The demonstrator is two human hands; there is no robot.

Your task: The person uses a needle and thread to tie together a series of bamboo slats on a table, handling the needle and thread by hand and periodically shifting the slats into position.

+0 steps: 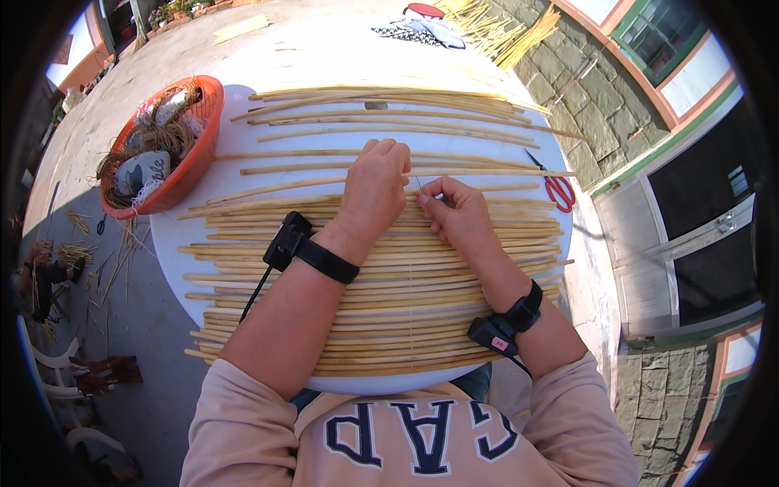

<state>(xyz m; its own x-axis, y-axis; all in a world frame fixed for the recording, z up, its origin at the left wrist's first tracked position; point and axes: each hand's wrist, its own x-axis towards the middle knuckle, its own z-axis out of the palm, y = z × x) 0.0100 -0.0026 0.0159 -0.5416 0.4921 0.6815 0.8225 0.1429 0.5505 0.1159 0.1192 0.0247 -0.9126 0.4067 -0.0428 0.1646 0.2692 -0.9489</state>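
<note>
Pale yellow stalks point(389, 280) lie side by side across the round white table point(174, 268), forming a mat. A thin line of thread point(411, 308) runs across them toward me. Over the mat's far edge, my left hand point(377, 183) is closed, its knuckles up; whatever its fingers grip is hidden. Just right of it, my right hand point(458, 215) pinches with thumb and forefinger. A fine thread point(419, 183) rises from that pinch toward the left hand. One longer stalk point(503, 173) passes behind the left hand.
More loose stalks point(389, 101) lie beyond the mat. Red-handled scissors point(560, 191) rest at the table's right. An orange basket point(213, 122) with fibres and cord stands at the left. Cloth point(422, 32) and a stalk bundle point(527, 36) are at the far side.
</note>
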